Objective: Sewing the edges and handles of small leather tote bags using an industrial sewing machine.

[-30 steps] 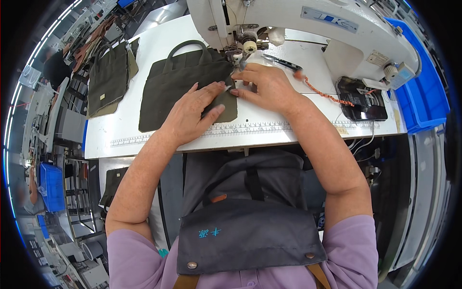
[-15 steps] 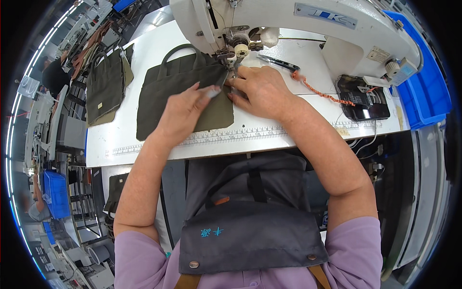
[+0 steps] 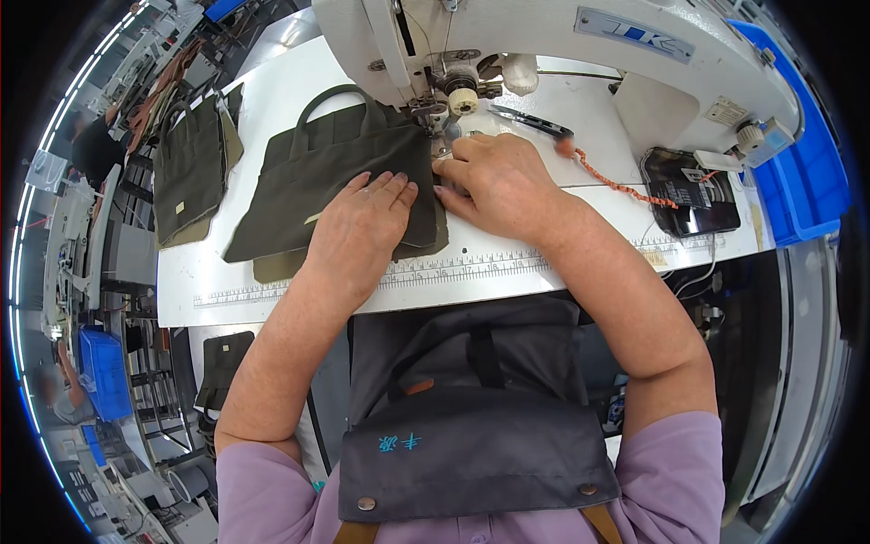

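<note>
Fabric of this dark green bag panel [image 3: 281, 201] looks light, soft and likely to slide; I'd press it flat and guide its right edge. It lies on the white bench [image 3: 204, 267], left of the sewing machine's [image 3: 362, 41] needle area, over an olive layer [image 3: 279, 268]. My left grip [image 3: 361, 222] rests open, palm down on it; my right grip [image 3: 503, 177] curls at its right edge, whether pinching I cannot tell. Half a second ago my left fingers were blurred; now they're flat, and the panel's lower corner has swung left, baring olive below.
</note>
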The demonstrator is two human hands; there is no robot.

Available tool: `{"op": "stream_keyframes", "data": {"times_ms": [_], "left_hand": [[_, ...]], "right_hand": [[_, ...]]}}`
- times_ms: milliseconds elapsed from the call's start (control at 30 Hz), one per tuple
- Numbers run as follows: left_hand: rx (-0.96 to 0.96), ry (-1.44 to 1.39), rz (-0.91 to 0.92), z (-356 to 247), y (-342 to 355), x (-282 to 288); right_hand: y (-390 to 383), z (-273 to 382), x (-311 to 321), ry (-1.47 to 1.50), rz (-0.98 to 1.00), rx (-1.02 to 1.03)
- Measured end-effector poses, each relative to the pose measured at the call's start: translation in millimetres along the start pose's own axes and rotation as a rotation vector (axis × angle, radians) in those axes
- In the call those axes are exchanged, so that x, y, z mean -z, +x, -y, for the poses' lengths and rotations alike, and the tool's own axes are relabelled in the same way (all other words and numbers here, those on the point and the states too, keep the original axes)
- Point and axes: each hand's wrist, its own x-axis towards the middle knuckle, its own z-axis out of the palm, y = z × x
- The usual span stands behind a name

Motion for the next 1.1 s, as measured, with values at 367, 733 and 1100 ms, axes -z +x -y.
{"op": "stream_keyframes", "data": {"times_ms": [367,733,1100], "left_hand": [[0.221,-0.249,-0.012,-16,9,17],[0.107,-0.440,-0.011,-9,11,-10],[0.130,-0.457,-0.025,-11,8,-15]], "right_hand": [[0,1,2,-0.029,0.004,-0.019],[1,-3,8,0.045,0.050,-0.107],[0,-2,9,0.061,0.069,-0.114]]}}
